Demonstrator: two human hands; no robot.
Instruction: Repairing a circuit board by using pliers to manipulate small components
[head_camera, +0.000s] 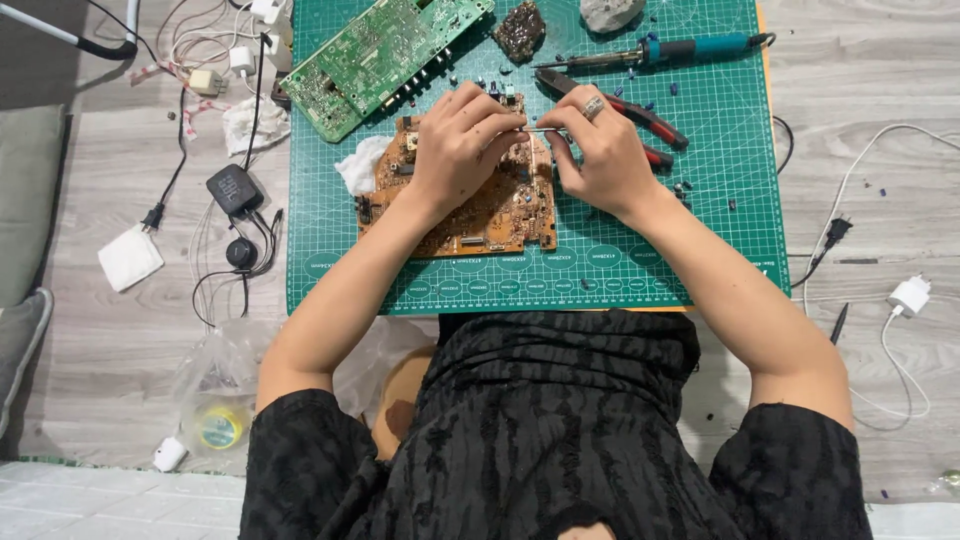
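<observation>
The left hand (462, 145) is curled, its fingers (490, 108) bent in close together and pinched on one end of a thin silvery metal rod (540, 129), while the heel of the hand rests on an orange-brown printed circuit board (490, 215). The right hand (598, 150), with a ring on one finger, has its fingers (565, 120) drawn in narrow too, closed on the other end of the same rod, so the rod spans the small gap between the two hands, just above the board's upper edge.

All this sits on a green cutting mat printed with a white grid (720, 200), laid on a pale grey wood-plank floor (880, 200); the person in a black textured top sits on the floor at the mat's near edge. On the mat's far side lie a larger green circuit board (385, 55), tilted, a soldering iron with a teal handle (690, 48), and red-handled pliers (640, 118) just behind the right hand. A crumpled white tissue (360, 165) touches the orange board's left edge. Small dark parts are scattered near the pliers. Off the mat to the left lie a black power adapter with its cable (232, 188) and a white square pad (130, 257); to the right, a white charger and cord (908, 296).

The orange board lies flat under both hands, mostly beneath the left one, near the middle of the mat.
</observation>
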